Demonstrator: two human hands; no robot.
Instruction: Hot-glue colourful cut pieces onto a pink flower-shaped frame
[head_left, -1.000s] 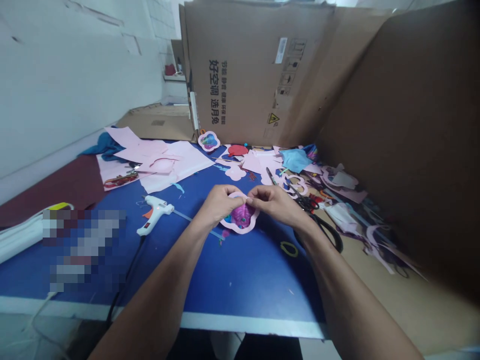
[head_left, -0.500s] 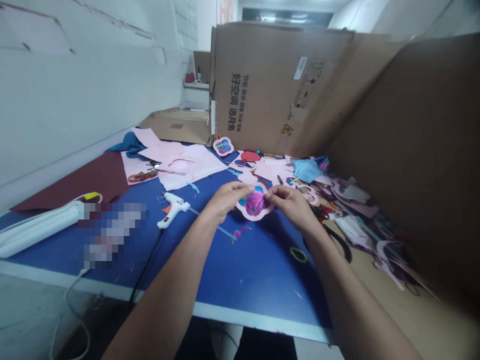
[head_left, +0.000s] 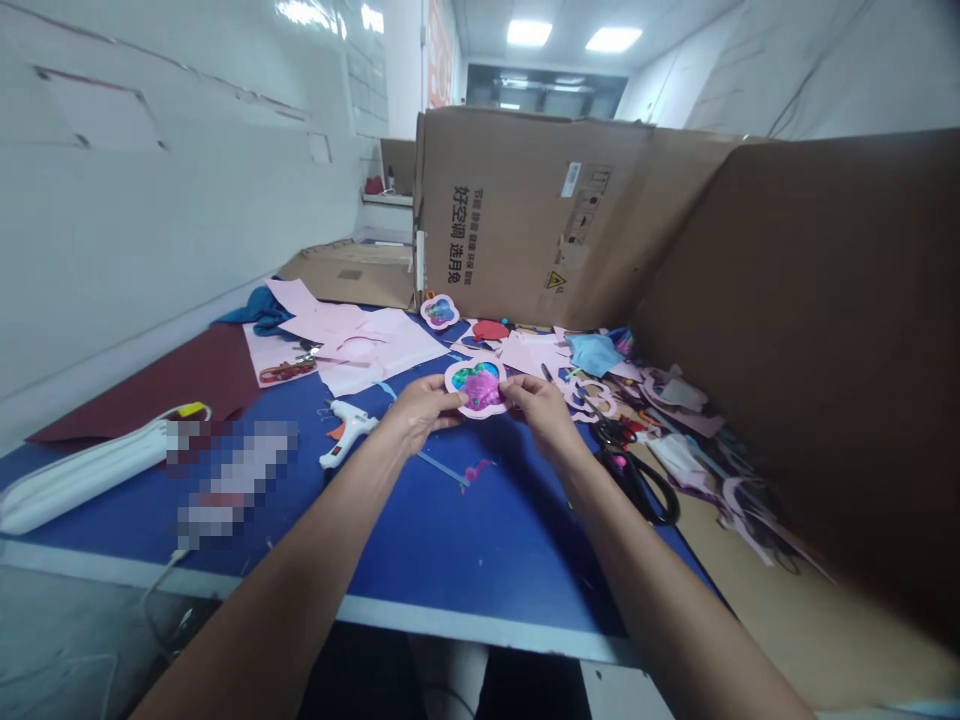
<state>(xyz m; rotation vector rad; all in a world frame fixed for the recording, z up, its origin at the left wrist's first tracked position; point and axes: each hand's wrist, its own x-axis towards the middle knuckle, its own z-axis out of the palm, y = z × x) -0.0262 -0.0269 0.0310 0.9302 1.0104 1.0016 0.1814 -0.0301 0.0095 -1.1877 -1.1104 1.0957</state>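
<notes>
Between my two hands is a flower-shaped paper craft piece (head_left: 480,388) with a pink scalloped border and a shiny blue, green and magenta middle, held up above the blue table (head_left: 450,540). My left hand (head_left: 431,408) pinches its left edge. The right edge is gripped by the thumb and fingers of my right hand (head_left: 538,405). Left of my left hand lies a white glue gun (head_left: 347,428) with an orange trigger. A thin blue strip (head_left: 442,467) and a magenta scrap (head_left: 477,472) are on the table below the piece.
A similar flower piece (head_left: 439,312) leans by the large cardboard box (head_left: 510,220). Pink paper sheets (head_left: 375,345), a dark red sheet (head_left: 165,385) and a white power strip (head_left: 90,465) occupy the left. Black-handled scissors (head_left: 646,490) lie among paper scraps at right.
The flower piece and both hands have risen and shifted slightly left in view. My head view has tilted up. The yellow-green loop by my right forearm no longer shows.
</notes>
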